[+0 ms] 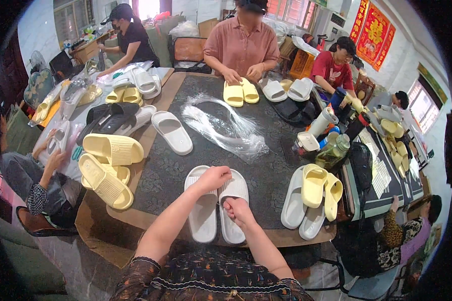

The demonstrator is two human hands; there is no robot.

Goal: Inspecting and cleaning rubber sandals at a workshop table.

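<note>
A pair of light grey slide slippers point(202, 215) lies side by side at the table's near edge, soles down. My left hand point(215, 179) reaches across the left slipper's strap, its fingers curled together at the far side of the right slipper's ribbed strap. Close by, my right hand point(239, 210) is closed in a fist at the near edge of that same strap. Whatever either hand pinches is too small or hidden to make out. Beyond the pair, a loose bundle of clear plastic strands point(226, 131) is spread on the dark patterned mat.
Yellow slippers point(105, 180) are piled at left, beside a single grey slipper point(172, 132). Grey and yellow slippers point(314, 185) stand at right, near bottles and a jar point(334, 150). Across the table a co-worker point(242, 45) handles yellow slippers point(240, 93). Other people sit around.
</note>
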